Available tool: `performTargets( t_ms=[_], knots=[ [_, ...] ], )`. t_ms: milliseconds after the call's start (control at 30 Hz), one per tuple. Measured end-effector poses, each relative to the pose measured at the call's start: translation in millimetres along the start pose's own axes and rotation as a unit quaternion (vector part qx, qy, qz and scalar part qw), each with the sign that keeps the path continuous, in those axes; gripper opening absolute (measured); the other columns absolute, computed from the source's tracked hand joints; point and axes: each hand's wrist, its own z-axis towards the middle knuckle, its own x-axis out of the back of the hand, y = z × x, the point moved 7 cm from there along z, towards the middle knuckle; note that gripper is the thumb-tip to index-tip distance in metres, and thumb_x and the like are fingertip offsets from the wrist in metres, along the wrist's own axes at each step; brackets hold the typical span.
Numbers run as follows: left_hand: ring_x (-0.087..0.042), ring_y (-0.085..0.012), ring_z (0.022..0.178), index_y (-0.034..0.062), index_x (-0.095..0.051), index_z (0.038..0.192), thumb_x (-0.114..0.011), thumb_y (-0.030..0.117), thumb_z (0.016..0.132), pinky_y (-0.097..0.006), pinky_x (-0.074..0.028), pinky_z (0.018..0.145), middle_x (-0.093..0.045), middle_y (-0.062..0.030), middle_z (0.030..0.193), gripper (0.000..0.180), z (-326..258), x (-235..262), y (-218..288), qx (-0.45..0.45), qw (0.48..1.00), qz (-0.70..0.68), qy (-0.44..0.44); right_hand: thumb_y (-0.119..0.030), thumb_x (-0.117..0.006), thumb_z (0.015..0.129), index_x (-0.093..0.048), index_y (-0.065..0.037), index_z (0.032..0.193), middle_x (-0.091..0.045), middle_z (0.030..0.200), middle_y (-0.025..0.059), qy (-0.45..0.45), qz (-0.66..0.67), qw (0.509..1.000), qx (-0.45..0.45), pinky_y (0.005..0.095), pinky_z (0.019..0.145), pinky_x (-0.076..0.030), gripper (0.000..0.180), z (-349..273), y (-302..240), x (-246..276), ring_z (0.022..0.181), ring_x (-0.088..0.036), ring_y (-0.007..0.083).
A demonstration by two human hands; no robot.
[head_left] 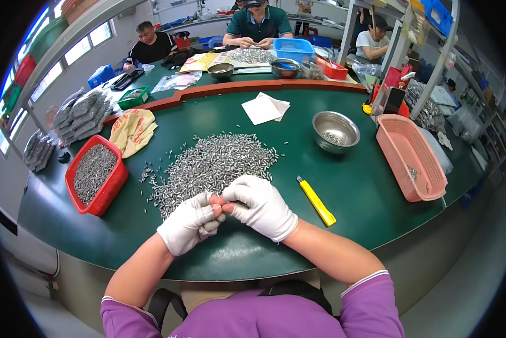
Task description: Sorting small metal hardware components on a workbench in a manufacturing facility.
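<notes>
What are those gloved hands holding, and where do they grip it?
Cannot be told: the left hand and right hand pinch bare fingertips together, hiding anything between, beside the small grey metal pins.

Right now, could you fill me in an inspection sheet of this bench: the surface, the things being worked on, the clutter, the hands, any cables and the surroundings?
Surface: dark green curved worktable with a reddish wooden divider rail.
Job's things: wide heap of small silvery metal pins; red plastic tray full of the same pins.
Clutter: yellow utility knife, round steel bowl, pink plastic basket, folded white paper, yellow cloth.
Hands: left hand and right hand, both in white gloves, fingertips pinched together at the heap's near edge; what they grip is too small to tell.
Cables: nothing seen.
Surroundings: other people seated across the rail; windows at left.
</notes>
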Motion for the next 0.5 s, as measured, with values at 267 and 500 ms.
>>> performTargets(
  t_ms=[267,500],
  knots=[
    [-0.036,-0.0041,0.056,0.0131,-0.057,0.104,-0.065,0.017,0.094,-0.019,-0.029,0.051,-0.061,0.0003,0.089,0.013,14,2,-6,-0.056,0.989,-0.084,-0.108,-0.014,-0.077,0.075,-0.066,-0.011,0.086,-0.063,0.085,0.0063,0.046,-0.04,0.998,-0.009,0.0356,0.068,-0.051,0.016,4,-5,5,0.077,-0.062,0.0266],
    [-0.035,-0.0042,0.056,0.0147,-0.06,0.099,-0.066,0.012,0.093,-0.019,-0.03,0.052,-0.065,-0.0037,0.101,0.009,10,7,-12,-0.03,0.99,-0.107,-0.092,-0.013,-0.076,0.073,-0.066,-0.013,0.086,-0.064,0.087,0.0034,0.03,-0.088,0.995,0.029,0.0363,0.071,-0.051,0.017,5,-12,2,0.081,-0.063,0.0249]
  ],
)
